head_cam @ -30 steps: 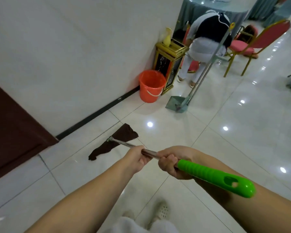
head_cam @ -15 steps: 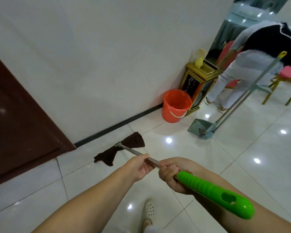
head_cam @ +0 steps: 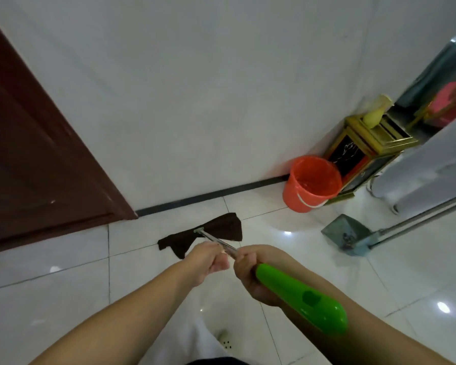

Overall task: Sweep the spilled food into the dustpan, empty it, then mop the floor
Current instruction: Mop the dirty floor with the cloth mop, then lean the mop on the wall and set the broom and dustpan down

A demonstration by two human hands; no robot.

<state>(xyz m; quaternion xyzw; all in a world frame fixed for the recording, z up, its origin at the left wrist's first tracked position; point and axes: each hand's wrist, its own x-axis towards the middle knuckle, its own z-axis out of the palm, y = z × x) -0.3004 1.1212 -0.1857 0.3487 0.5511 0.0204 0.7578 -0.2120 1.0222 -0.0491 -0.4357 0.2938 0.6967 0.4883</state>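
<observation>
Head camera view: a brown door (head_cam: 37, 159) is seen at left, with the mop (head_cam: 206, 233) and its dark cloth laid flat on the white tiled floor (head_cam: 63, 299) near the wall. Its metal shaft is gripped by the left hand (head_cam: 208, 262), its green handle (head_cam: 300, 299) by the right hand (head_cam: 250, 272). An orange bucket (head_cam: 311, 183) and grey dustpan (head_cam: 345, 233) are seen at right

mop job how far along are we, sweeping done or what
Sweeping looks finished: the dustpan stands parked on the floor near the orange bucket, and no spilled food shows on the tiles in view; whether it was emptied cannot be told. Mopping is in hand: the left hand and right hand grip the mop handle, with the brown mop cloth on the tiles by the wall. The remaining floor is left.
</observation>
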